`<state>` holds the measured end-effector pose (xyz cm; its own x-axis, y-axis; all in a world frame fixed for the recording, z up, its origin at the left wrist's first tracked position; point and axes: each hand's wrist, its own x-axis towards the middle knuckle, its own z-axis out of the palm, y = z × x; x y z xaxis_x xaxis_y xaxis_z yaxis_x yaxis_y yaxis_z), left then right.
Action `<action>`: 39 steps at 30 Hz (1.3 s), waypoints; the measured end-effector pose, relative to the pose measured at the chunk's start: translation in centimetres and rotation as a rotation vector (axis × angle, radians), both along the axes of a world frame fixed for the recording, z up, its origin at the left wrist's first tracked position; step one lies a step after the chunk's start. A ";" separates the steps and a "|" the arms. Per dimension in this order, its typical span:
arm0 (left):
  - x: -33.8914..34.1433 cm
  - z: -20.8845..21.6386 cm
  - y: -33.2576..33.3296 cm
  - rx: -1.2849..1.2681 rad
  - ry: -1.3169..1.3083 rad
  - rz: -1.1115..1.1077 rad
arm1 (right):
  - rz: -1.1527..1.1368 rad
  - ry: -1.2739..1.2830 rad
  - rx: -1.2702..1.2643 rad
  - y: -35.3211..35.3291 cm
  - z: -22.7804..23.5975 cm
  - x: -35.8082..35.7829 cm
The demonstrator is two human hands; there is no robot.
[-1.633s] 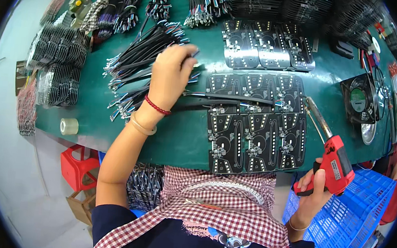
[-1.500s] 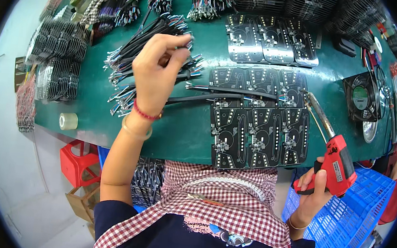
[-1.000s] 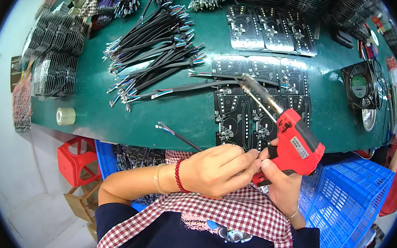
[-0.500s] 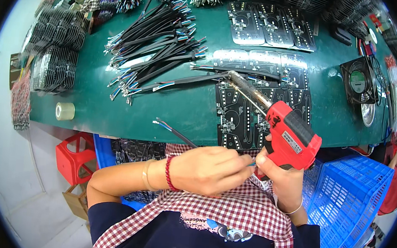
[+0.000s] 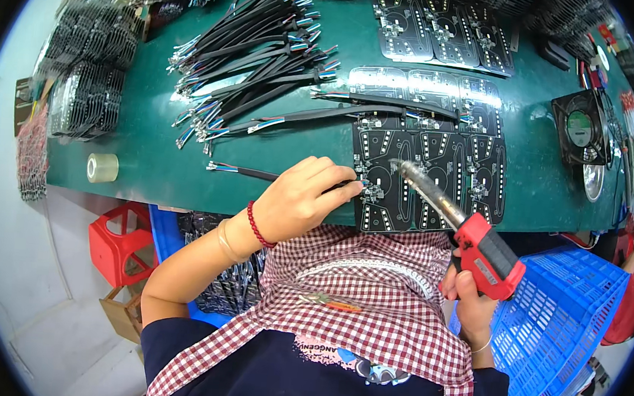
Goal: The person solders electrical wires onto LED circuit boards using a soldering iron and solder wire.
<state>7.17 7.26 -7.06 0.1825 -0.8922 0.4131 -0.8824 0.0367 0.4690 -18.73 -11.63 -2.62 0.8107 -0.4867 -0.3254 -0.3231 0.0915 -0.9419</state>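
My left hand (image 5: 309, 197) pinches a black-sleeved cable (image 5: 248, 171) at the near edge of the table. Its left end fans into coloured wires with small connectors; the other end is at my fingertips, over the corner of a black circuit board panel (image 5: 448, 160). Whether the wires touch the board is too small to tell. My right hand (image 5: 469, 296) grips a red and black soldering gun (image 5: 485, 254), its metal barrel pointing up-left and its tip above the panel, apart from my left fingers. Two more sleeved cables, an upper one (image 5: 406, 104) and a lower one (image 5: 316, 117), lie across the panel's far part.
A heap of sleeved cables (image 5: 258, 52) covers the table's left middle. Another board panel (image 5: 442, 33) lies farther back. A black fan (image 5: 579, 129) stands at right, a tape roll (image 5: 102, 168) at left. Below are a blue crate (image 5: 562, 299) and a red stool (image 5: 121, 246).
My left hand has moved up and forward from my lap to the board's edge with the cable. The soldering gun has shifted down and right, its tip leaving the cables on the panel.
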 end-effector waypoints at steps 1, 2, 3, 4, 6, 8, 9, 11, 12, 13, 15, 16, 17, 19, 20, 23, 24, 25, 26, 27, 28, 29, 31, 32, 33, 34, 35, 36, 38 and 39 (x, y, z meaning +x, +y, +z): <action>0.0 0.0 0.1 0.021 0.007 0.004 | -0.026 0.001 -0.036 0.5 -0.4 -0.4; 0.1 0.0 0.1 0.020 0.009 0.002 | -0.028 0.004 -0.037 0.5 -1.0 -1.1; 0.2 0.1 0.3 0.027 0.036 0.012 | 0.027 0.010 -0.080 0.4 -1.6 -1.8; 0.2 0.1 0.4 0.035 0.063 0.023 | 0.082 0.016 -0.122 0.4 -1.9 -2.1; 0.4 0.0 0.3 0.033 0.063 0.028 | 0.078 0.013 -0.095 0.7 -2.1 -2.2; 0.7 0.1 0.0 0.026 0.056 0.018 | 0.083 0.030 -0.066 0.9 -2.4 -2.1; 0.7 0.2 0.0 0.028 0.054 0.021 | 0.086 0.030 -0.065 0.8 -2.4 -2.0; 0.7 0.2 0.0 0.035 0.055 0.023 | 0.153 0.059 -0.110 0.6 -2.4 -1.7; 0.8 0.2 0.0 0.040 0.056 0.019 | 0.154 0.060 -0.112 0.7 -2.4 -1.7; 0.9 0.1 -0.1 0.039 0.057 0.020 | 0.110 0.092 -0.074 0.7 -2.4 -1.8; 0.9 -0.2 -0.1 0.033 0.038 0.004 | 0.069 0.126 -0.037 0.8 -2.4 -1.7; 0.9 -0.2 -0.1 0.033 0.039 0.007 | 0.063 0.142 -0.023 0.8 -2.5 -1.7; 1.0 -0.1 0.0 0.027 0.036 0.006 | 0.058 0.159 -0.008 0.9 -2.5 -1.6; 1.1 -0.1 -0.1 0.020 0.035 0.003 | 0.073 0.157 -0.042 0.8 -2.7 -1.7; 1.1 -0.1 -0.2 0.016 0.041 0.000 | 0.087 0.155 -0.075 0.8 -2.8 -1.7; 1.1 -0.3 -0.1 0.011 0.050 0.001 | 0.155 0.069 -0.134 1.0 -3.0 -1.3; 1.1 -0.3 -0.1 0.012 0.052 0.002 | 0.157 0.069 -0.135 1.0 -3.0 -1.3; 1.0 -0.3 -0.1 0.011 0.053 0.004 | 0.164 0.056 -0.142 1.0 -3.1 -1.3; 1.0 -0.1 -0.1 0.013 0.059 0.010 | 0.171 0.043 -0.149 1.0 -3.1 -1.4; 1.0 -0.1 -0.1 0.017 0.066 0.014 | 0.171 0.045 -0.147 1.1 -3.0 -1.3; 1.0 -0.2 -0.2 0.019 0.068 0.014 | 0.138 0.061 -0.140 1.4 -2.9 -1.3; 0.9 -0.3 -0.2 0.020 0.068 0.017 | 0.105 0.078 -0.133 1.5 -2.9 -1.4; 0.8 -0.3 -0.2 0.018 0.065 0.020 | 0.130 0.137 -0.169 1.3 -2.8 -1.9; 0.8 -0.1 -0.2 0.021 0.068 0.023 | 0.154 0.196 -0.204 1.2 -2.8 -2.1; 0.7 0.0 -0.2 0.024 0.071 0.028 | 0.156 0.195 -0.204 1.2 -2.8 -2.1; 0.7 0.0 -0.2 0.023 0.070 0.030 | 0.151 0.189 -0.179 1.2 -2.9 -2.1; 0.6 0.0 -0.3 0.029 0.072 0.030 | 0.147 0.184 -0.154 1.2 -2.9 -2.0; 0.6 0.0 -0.2 0.035 0.076 0.033 | 0.151 0.183 -0.154 1.2 -2.8 -1.9; 0.4 0.3 -0.1 0.048 0.075 0.043 | 0.097 0.152 -0.078 1.4 -2.4 -1.6; 0.4 0.3 -0.2 0.060 0.074 0.044 | 0.097 0.151 -0.079 1.4 -2.3 -1.7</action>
<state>7.58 7.10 -6.76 0.2503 -0.9053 0.3431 -0.8453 -0.0316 0.5333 -20.46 -10.20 -4.95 0.7996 -0.4377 -0.4111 -0.4654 -0.0192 -0.8849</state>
